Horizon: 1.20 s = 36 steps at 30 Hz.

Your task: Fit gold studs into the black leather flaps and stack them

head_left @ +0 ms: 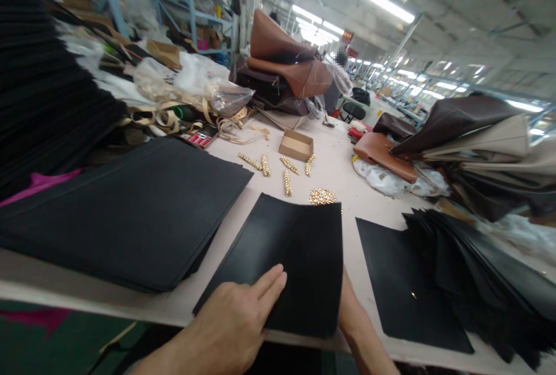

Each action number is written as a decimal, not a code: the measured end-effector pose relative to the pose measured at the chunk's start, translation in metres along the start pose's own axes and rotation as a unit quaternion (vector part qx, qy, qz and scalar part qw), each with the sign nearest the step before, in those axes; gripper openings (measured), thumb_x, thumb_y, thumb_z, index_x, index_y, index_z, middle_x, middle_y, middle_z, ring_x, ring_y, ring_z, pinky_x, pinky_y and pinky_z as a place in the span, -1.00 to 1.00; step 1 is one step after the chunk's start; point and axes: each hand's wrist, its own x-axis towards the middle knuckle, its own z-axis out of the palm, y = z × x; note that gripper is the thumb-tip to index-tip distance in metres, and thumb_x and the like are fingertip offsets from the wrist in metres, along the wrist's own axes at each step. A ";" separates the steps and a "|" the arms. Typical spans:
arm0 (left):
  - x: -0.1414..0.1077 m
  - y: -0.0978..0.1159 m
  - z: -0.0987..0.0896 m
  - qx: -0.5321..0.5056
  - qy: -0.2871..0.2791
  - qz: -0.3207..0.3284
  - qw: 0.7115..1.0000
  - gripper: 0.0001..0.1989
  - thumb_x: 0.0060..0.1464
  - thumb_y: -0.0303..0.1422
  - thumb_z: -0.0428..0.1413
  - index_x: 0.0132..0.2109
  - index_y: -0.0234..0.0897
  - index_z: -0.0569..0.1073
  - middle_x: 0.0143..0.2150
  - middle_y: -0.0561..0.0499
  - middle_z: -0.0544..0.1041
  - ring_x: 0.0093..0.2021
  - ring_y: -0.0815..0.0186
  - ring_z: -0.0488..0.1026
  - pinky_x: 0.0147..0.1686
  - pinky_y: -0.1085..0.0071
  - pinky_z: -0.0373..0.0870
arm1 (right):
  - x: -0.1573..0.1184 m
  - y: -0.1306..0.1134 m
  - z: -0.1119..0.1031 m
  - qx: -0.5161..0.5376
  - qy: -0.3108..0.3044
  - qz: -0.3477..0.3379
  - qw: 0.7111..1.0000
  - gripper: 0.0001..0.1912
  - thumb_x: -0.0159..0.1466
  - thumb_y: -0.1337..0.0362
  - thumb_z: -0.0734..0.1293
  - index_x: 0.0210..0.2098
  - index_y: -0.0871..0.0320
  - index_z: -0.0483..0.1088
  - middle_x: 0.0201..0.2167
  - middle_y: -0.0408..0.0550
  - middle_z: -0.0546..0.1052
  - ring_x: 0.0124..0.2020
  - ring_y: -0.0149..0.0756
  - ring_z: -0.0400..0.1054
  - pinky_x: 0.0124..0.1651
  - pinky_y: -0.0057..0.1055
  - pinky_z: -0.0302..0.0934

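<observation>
A black sheet (304,247) lies at the table's front edge, its right side lifted a little. On its lower left part rests my left hand (243,311), with two fingers stretched out together over the surface. My right hand (347,305) is at the sheet's right edge; its fingers are hidden behind the sheet. To the left is a wide stack of black sheets (130,213). More black sheets (403,282) lie to the right, one bearing a small shiny piece (413,295). Beyond the middle sheet are a pile of small gold pieces (322,196) and several gold rows (287,183).
An open cardboard box (296,145) stands mid-table. Brown leather pieces (286,62) are heaped behind it, and more leather (469,132) is piled at right. A tall black stack (43,85) rises at far left, near plastic bags (195,77) and straps.
</observation>
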 end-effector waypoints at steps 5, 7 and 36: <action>0.008 0.007 0.023 0.018 -0.103 -0.030 0.994 -0.13 -0.16 -0.60 0.02 0.39 -0.47 0.15 0.43 -0.32 0.06 -0.10 0.06 0.60 -0.12 0.10 0.59 | 0.003 0.046 -0.050 -0.232 -0.029 0.056 0.971 -0.68 0.25 0.37 0.20 -0.14 0.14 0.55 -0.20 0.04 0.62 -0.20 -0.20 0.52 -0.11 -0.34 0.39; 0.007 0.009 0.021 0.015 -0.112 -0.041 0.993 -0.13 -0.16 -0.58 0.09 0.38 -0.44 0.18 0.44 -0.30 0.07 -0.05 0.04 0.58 -0.07 0.11 0.57 | 0.020 0.064 -0.067 -0.301 0.020 0.084 0.950 -0.64 0.29 0.34 0.16 -0.04 0.21 0.50 -0.17 0.09 0.63 -0.17 -0.17 0.54 -0.06 -0.29 0.38; -0.013 -0.001 0.036 0.007 0.009 0.033 0.999 -0.35 0.22 -0.20 0.11 0.33 -0.47 0.23 0.36 -0.28 0.29 -0.15 0.10 0.52 -0.26 0.17 0.50 | 0.133 0.048 0.008 -0.561 -0.179 0.091 0.803 -0.71 0.29 0.49 0.17 -0.08 0.36 0.45 -0.17 0.31 0.56 -0.12 0.00 0.50 -0.12 -0.27 0.29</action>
